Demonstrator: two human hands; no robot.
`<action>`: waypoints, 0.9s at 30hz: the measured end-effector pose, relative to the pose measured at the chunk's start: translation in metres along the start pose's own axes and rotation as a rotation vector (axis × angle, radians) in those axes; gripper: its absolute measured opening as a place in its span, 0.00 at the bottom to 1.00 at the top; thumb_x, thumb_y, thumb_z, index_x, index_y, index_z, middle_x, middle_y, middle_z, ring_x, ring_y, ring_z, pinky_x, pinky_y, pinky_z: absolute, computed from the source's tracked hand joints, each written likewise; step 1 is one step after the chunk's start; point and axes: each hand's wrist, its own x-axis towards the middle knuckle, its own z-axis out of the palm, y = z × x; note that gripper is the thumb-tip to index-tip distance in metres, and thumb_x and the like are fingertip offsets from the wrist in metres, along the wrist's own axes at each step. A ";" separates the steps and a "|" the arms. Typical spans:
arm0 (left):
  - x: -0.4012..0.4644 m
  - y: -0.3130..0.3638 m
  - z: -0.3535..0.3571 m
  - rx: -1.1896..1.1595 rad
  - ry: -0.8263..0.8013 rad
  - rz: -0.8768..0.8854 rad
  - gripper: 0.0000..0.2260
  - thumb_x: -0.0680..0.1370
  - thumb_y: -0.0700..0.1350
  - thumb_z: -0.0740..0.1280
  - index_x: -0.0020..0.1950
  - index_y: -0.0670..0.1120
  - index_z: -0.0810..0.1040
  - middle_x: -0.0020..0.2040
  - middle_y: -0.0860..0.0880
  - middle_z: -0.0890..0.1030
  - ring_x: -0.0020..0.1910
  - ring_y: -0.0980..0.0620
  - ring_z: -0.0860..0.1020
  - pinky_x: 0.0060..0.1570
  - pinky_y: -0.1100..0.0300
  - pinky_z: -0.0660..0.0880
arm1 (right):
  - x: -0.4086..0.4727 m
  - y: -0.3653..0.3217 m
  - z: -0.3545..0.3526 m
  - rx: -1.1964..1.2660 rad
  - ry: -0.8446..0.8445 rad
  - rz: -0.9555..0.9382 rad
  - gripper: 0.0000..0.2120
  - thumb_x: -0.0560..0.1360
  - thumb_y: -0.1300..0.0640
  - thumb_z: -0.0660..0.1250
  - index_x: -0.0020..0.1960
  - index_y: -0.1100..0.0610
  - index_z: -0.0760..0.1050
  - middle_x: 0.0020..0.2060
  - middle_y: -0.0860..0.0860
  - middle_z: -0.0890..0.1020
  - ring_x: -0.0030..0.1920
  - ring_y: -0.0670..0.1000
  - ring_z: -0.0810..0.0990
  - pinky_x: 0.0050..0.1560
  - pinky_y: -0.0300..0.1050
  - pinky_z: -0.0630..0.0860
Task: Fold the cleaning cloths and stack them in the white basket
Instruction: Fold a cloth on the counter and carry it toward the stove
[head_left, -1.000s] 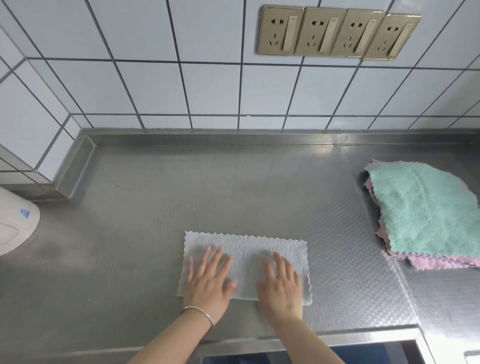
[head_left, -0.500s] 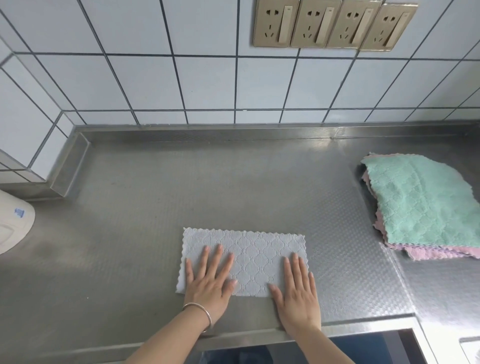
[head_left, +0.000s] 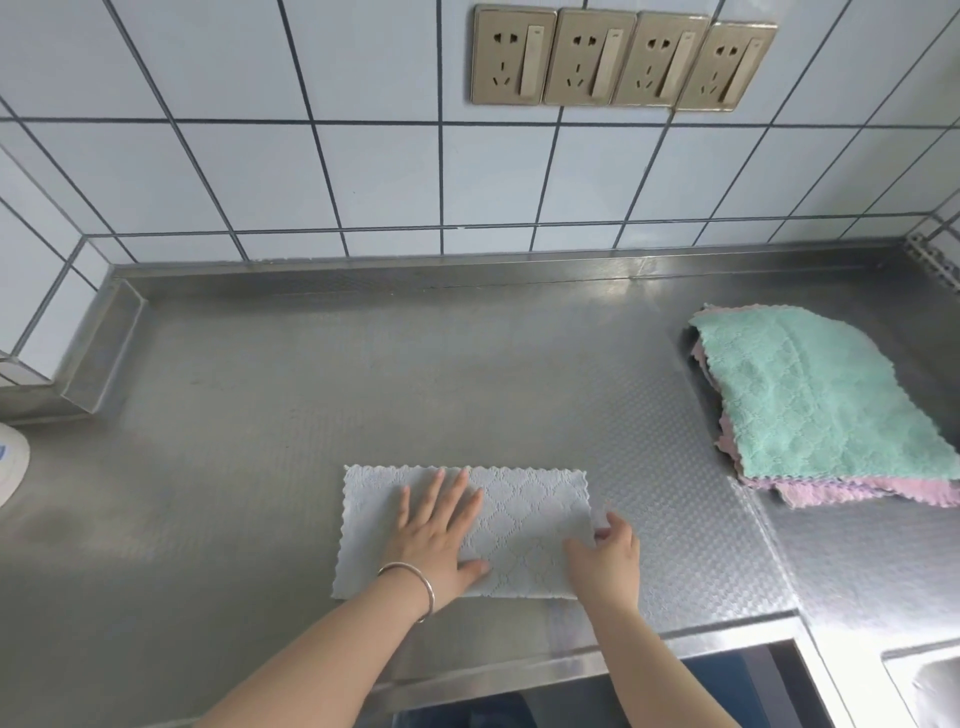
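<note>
While the left hand (head_left: 441, 540) lies flat w/ fingers spread on the grey cloth (head_left: 519, 519), it acts as an anchor so the cloth cannot slide on the steel surface (head_left: 260, 415). Cloth: a long rectangle, apparently folded once, lying near the front edge of the surface, approx. mid-width. Right hand (head_left: 605, 558) sits at the cloth's right short edge; its grip is closed on that edge, thumb and fingertips pinching a slightly raised bit of fabric, presumably to carry it leftward for the next fold. Stack of unfolded cloths (head_left: 810, 405), teal on top, pink and lilac beneath, waits toward the right edge, well apart from the work area, leaving room to fold. White basket: not identifiable in view; a white object (head_left: 10, 462) shows at the left edge only in part. Bracelet (head_left: 415, 587) on left wrist.
</note>
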 end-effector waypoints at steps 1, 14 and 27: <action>0.003 0.000 -0.004 -0.020 -0.045 0.010 0.43 0.62 0.69 0.36 0.74 0.54 0.34 0.69 0.51 0.24 0.68 0.49 0.23 0.66 0.43 0.27 | 0.002 -0.004 -0.003 0.014 -0.043 0.072 0.29 0.73 0.60 0.63 0.72 0.57 0.59 0.58 0.53 0.71 0.51 0.52 0.74 0.46 0.45 0.73; 0.011 0.018 -0.043 -0.232 -0.115 -0.066 0.34 0.75 0.68 0.52 0.76 0.55 0.49 0.77 0.55 0.41 0.76 0.51 0.40 0.74 0.47 0.41 | -0.022 -0.012 0.001 -0.205 -0.029 -0.193 0.08 0.72 0.62 0.62 0.50 0.53 0.69 0.35 0.44 0.72 0.33 0.46 0.71 0.30 0.37 0.63; 0.000 -0.005 -0.058 -1.181 -0.015 -0.633 0.17 0.80 0.46 0.56 0.34 0.41 0.72 0.30 0.39 0.74 0.30 0.42 0.75 0.34 0.57 0.74 | -0.051 -0.024 0.054 -0.456 0.105 -1.194 0.16 0.58 0.63 0.60 0.44 0.51 0.73 0.40 0.46 0.78 0.41 0.49 0.71 0.36 0.37 0.65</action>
